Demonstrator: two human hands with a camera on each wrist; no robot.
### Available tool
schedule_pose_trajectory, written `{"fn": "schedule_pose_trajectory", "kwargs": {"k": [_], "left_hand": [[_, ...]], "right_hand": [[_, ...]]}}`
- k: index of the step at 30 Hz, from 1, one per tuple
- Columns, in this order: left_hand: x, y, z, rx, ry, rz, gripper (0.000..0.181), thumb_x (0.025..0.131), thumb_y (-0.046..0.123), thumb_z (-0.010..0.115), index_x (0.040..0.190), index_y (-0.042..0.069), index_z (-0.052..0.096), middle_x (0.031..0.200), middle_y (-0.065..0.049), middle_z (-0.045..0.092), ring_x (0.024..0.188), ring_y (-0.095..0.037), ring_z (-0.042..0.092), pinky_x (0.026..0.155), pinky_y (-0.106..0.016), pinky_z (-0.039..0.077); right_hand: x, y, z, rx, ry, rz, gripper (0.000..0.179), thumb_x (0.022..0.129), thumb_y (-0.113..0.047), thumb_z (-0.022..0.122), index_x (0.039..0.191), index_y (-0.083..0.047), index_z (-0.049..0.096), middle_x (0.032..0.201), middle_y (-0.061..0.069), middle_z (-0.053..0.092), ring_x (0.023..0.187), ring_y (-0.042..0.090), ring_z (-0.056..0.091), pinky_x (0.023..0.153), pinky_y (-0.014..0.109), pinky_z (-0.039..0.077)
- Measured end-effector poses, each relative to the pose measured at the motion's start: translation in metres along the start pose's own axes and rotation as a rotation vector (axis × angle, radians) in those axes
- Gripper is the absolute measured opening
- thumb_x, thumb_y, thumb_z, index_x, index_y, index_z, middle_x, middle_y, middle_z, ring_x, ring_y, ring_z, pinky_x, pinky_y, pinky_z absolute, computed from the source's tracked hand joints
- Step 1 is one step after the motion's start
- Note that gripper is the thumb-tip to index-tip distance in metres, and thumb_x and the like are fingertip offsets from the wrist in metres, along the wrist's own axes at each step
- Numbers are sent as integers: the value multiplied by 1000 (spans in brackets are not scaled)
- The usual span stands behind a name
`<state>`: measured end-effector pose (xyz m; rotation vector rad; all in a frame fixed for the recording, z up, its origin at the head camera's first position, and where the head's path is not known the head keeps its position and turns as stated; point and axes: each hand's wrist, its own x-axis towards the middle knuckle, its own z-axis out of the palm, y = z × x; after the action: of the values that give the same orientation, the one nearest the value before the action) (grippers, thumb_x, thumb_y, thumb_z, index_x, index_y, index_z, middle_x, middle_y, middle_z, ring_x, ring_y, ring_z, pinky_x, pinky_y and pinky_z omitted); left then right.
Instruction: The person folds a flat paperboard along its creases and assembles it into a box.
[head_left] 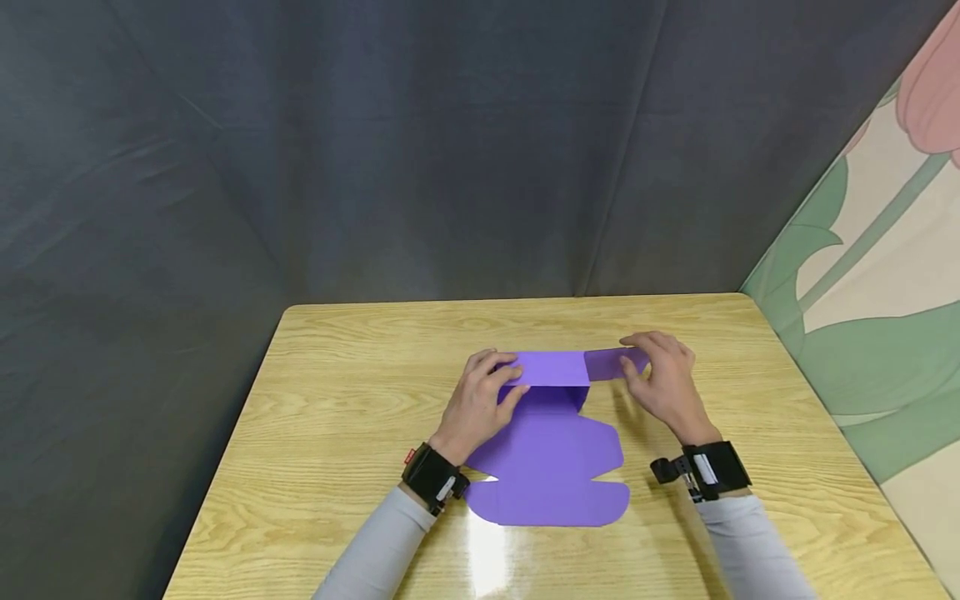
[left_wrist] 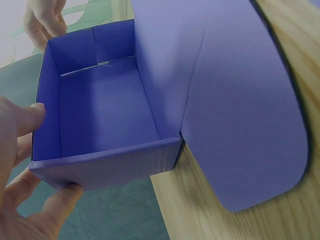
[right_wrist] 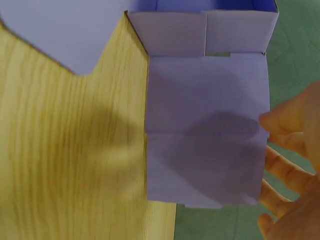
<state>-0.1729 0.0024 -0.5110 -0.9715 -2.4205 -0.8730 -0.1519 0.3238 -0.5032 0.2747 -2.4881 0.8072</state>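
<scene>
A partly folded purple cardboard box (head_left: 551, 368) stands on its side on the table, its open side toward me. Its lid panel (head_left: 551, 467), with rounded flaps, lies flat in front. My left hand (head_left: 474, 404) grips the box's left end, thumb on the near edge and fingers over the top. In the left wrist view, the inside (left_wrist: 102, 112) of the box shows nothing in it. From the right end a creased side flap (right_wrist: 207, 100) extends outward. My right hand (head_left: 663, 379) pinches that flap's upper edge near its outer end between thumb and fingers.
The wooden table (head_left: 352, 375) has its far edge just beyond the box. Behind it hangs a dark curtain (head_left: 450, 150). To the right is a cloth with a flower pattern (head_left: 892, 350). Black wrist cameras are strapped on both wrists.
</scene>
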Motion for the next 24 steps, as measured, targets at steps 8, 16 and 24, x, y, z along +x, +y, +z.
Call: {"fn": "schedule_pose_trajectory", "kwargs": {"k": [8, 16, 24], "left_hand": [[0, 0, 0, 5, -6, -10, 24, 102, 27, 76, 117, 8, 80, 133, -8, 70, 133, -34, 60, 118, -41, 50], [0, 1, 2, -2, -7, -12, 25, 100, 26, 78, 117, 8, 80, 134, -8, 71, 133, -34, 60, 118, -41, 50], [-1, 2, -1, -21, -3, -19, 26, 100, 25, 79, 119, 7, 79, 134, -9, 71, 133, -37, 60, 118, -42, 50]], "right_hand": [[-6, -1, -7, -36, 3, -8, 20, 90, 3, 75, 110, -1, 77, 107, 21, 75, 113, 47, 61, 103, 72, 26], [-13, -4, -14, -24, 33, -6, 17, 89, 6, 75, 104, -1, 80, 97, 16, 79, 95, 41, 72, 88, 56, 36], [-20, -9, -12, -2, 13, 25, 19, 92, 7, 73, 108, -1, 79, 101, 14, 78, 92, 33, 76, 80, 40, 57]]}}
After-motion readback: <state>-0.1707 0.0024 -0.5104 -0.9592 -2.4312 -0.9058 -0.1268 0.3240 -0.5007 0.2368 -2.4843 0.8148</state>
